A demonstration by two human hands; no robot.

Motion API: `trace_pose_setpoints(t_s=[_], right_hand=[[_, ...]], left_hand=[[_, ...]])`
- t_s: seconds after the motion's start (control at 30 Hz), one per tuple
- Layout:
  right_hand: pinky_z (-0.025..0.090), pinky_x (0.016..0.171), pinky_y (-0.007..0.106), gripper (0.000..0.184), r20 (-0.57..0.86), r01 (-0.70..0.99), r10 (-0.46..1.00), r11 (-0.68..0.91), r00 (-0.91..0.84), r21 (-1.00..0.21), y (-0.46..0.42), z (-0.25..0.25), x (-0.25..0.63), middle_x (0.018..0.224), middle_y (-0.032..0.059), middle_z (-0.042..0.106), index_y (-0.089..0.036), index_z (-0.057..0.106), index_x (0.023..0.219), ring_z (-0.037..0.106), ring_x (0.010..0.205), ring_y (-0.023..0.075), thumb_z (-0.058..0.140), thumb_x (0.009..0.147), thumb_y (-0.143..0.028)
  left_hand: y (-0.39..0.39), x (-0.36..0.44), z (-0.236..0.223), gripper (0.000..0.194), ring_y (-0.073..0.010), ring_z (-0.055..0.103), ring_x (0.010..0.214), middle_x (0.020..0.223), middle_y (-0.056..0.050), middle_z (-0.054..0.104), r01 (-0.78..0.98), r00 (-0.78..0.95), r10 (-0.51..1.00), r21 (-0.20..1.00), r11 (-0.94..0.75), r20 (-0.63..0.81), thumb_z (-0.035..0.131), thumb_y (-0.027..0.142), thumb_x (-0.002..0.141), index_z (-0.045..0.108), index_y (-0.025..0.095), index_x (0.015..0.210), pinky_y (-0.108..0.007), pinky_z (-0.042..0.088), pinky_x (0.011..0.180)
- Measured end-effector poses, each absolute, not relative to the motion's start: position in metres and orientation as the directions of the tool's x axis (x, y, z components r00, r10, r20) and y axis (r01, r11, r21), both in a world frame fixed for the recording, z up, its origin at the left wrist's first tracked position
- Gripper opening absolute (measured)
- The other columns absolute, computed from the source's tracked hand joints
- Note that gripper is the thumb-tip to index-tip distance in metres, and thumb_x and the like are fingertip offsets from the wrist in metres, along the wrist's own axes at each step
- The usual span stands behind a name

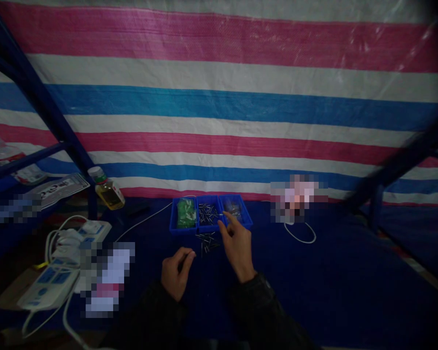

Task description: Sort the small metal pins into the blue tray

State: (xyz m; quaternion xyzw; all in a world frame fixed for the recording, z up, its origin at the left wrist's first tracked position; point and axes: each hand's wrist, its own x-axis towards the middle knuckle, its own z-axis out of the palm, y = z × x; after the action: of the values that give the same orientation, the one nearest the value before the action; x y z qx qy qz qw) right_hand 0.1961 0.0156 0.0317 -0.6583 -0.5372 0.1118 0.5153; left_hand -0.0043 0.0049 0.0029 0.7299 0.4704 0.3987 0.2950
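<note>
Blue plastic trays (210,227) stand in a row of three on a dark blue cloth (314,272). The left tray holds a green packet (186,213), the middle one a heap of small metal pins (208,213), and the right one something silvery, too dim to tell. Loose pins (206,241) lie just in front of the trays. The right hand (237,248) is half open, its index finger reaching the rims between the middle and right trays. The left hand (177,272) is curled near the loose pins; whether it grips anything cannot be told.
</note>
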Motion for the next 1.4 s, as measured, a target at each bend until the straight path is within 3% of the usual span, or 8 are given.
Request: trace_pose_setpoints(t_s=[0.07, 0.17, 0.27, 0.33, 0.63, 0.9, 1.13, 1.4], right_hand=[[0.029, 0.050, 0.026, 0.037, 0.400, 0.646, 0.835, 0.073, 0.376, -0.760, 0.020, 0.026, 0.199, 0.051, -0.0064, 0.053, -0.016, 0.070, 0.122, 0.047, 0.044, 0.0126, 0.053, 0.099, -0.040], [0.034, 0.054, 0.026, 0.031, 0.380, 0.682, 0.857, 0.046, 0.349, -0.730, 0.009, 0.003, 0.203, 0.056, -0.0037, 0.058, -0.019, 0.075, 0.107, 0.053, 0.048, 0.0135, 0.052, 0.100, -0.038], [0.044, 0.067, 0.028, 0.024, 0.399, 0.743, 0.884, 0.096, 0.242, -0.663, -0.006, -0.017, 0.205, 0.081, 0.0034, 0.070, -0.021, 0.075, 0.103, 0.065, 0.072, 0.0183, 0.053, 0.100, -0.030], [0.047, 0.077, 0.032, 0.020, 0.434, 0.785, 0.885, 0.145, 0.170, -0.602, -0.010, -0.024, 0.205, 0.093, 0.0060, 0.070, -0.023, 0.074, 0.103, 0.065, 0.086, 0.0220, 0.055, 0.099, -0.025], [0.047, 0.076, 0.037, 0.028, 0.514, 0.849, 0.857, 0.243, 0.039, -0.468, -0.006, -0.031, 0.198, 0.087, 0.0066, 0.066, -0.024, 0.074, 0.091, 0.058, 0.084, 0.0236, 0.053, 0.096, -0.007], [0.046, 0.076, 0.037, 0.029, 0.538, 0.836, 0.841, 0.254, 0.058, -0.487, -0.004, -0.035, 0.199, 0.084, 0.0067, 0.065, -0.023, 0.072, 0.085, 0.056, 0.084, 0.0237, 0.052, 0.097, -0.007], [0.047, 0.079, 0.038, 0.022, 0.560, 0.812, 0.814, 0.219, 0.154, -0.541, -0.009, -0.025, 0.197, 0.094, 0.0075, 0.064, -0.022, 0.068, 0.093, 0.056, 0.089, 0.0240, 0.049, 0.101, -0.012], [0.050, 0.080, 0.036, 0.019, 0.619, 0.666, 0.773, 0.390, 0.139, -0.636, -0.034, -0.021, 0.178, 0.090, 0.0048, 0.070, -0.022, 0.065, 0.099, 0.064, 0.085, 0.0214, 0.048, 0.102, -0.013]], left_hand=[[0.004, -0.004, 0.003, 0.028, -0.0115, 0.050, 0.050, 0.060, 0.003, 0.057, 0.453, 0.245, 0.923, 0.807, -0.379, 0.295, 0.052, 0.036, 0.100, 0.067, 0.018, 0.085, -0.022, 0.036, 0.052], [0.003, -0.004, 0.003, 0.029, -0.0113, 0.047, 0.048, 0.058, 0.004, 0.054, 0.450, 0.260, 0.926, 0.814, -0.367, 0.273, 0.051, 0.037, 0.101, 0.067, 0.018, 0.086, -0.022, 0.034, 0.051], [0.003, -0.004, 0.004, 0.030, -0.0113, 0.048, 0.048, 0.057, 0.004, 0.054, 0.446, 0.277, 0.925, 0.818, -0.363, 0.259, 0.050, 0.037, 0.101, 0.067, 0.018, 0.086, -0.023, 0.034, 0.051], [0.003, -0.003, 0.005, 0.031, -0.0116, 0.049, 0.048, 0.058, 0.003, 0.055, 0.441, 0.284, 0.924, 0.820, -0.364, 0.257, 0.050, 0.037, 0.101, 0.067, 0.018, 0.086, -0.023, 0.035, 0.051], [0.002, -0.003, 0.006, 0.029, -0.0111, 0.048, 0.047, 0.055, 0.004, 0.050, 0.451, 0.300, 0.913, 0.802, -0.392, 0.278, 0.051, 0.036, 0.100, 0.068, 0.018, 0.084, -0.022, 0.034, 0.051], [0.001, -0.004, 0.000, 0.027, -0.0107, 0.050, 0.048, 0.057, 0.004, 0.055, 0.461, 0.287, 0.903, 0.780, -0.422, 0.319, 0.053, 0.034, 0.100, 0.069, 0.017, 0.085, -0.022, 0.034, 0.051], [0.000, -0.004, 0.002, 0.030, -0.0110, 0.050, 0.049, 0.057, 0.003, 0.054, 0.476, 0.303, 0.900, 0.768, -0.428, 0.313, 0.051, 0.037, 0.101, 0.068, 0.018, 0.085, -0.022, 0.036, 0.051], [-0.001, -0.002, 0.007, 0.024, -0.0124, 0.053, 0.048, 0.056, 0.005, 0.054, 0.468, 0.313, 0.898, 0.772, -0.430, 0.310, 0.052, 0.035, 0.100, 0.069, 0.019, 0.102, -0.021, 0.037, 0.049]])
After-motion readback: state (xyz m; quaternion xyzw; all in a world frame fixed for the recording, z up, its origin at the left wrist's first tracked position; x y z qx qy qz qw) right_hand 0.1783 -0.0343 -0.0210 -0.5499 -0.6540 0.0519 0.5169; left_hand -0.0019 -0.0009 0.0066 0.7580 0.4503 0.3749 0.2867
